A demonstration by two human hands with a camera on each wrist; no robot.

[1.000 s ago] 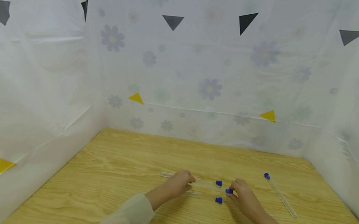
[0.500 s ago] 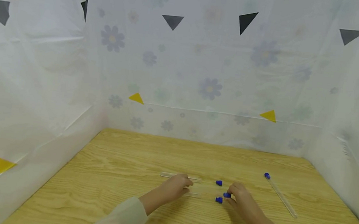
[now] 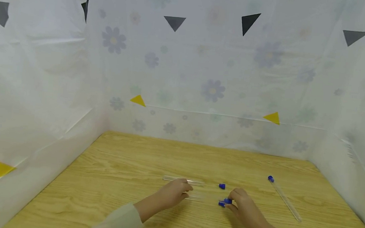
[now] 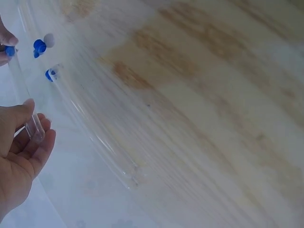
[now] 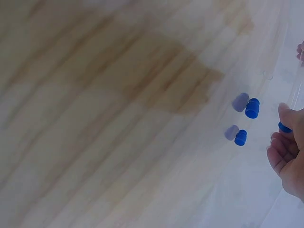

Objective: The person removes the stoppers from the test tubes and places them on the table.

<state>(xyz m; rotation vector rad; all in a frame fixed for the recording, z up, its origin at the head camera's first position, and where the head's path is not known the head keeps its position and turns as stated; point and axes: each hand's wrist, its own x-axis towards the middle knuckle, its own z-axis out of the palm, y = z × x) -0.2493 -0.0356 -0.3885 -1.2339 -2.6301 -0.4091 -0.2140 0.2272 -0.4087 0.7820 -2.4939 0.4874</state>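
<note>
My left hand (image 3: 170, 195) pinches the closed end of a clear test tube (image 4: 19, 80) between thumb and fingers. At the tube's other end, a blue cap (image 3: 228, 201) sits between the thumb and fingers of my right hand (image 3: 246, 209). The left wrist view shows cap and tube in line; how deep the cap sits cannot be seen. Two loose blue caps lie on the table: a far cap (image 3: 222, 186) and a near cap (image 3: 221, 203), partly covered by the held one. Beside the left hand lie a far test tube (image 3: 170, 178) and a near test tube (image 3: 195, 198).
A capped test tube (image 3: 285, 200) lies slanted on the right side of the wood-grain table (image 3: 125, 156). White patterned sheeting (image 3: 187, 66) encloses the back and both sides, with black and yellow triangles on it.
Both hands have moved nearer to the body, the left also leftward, carrying the tube and its cap over the near loose cap. The tubes and caps on the table stay put.
</note>
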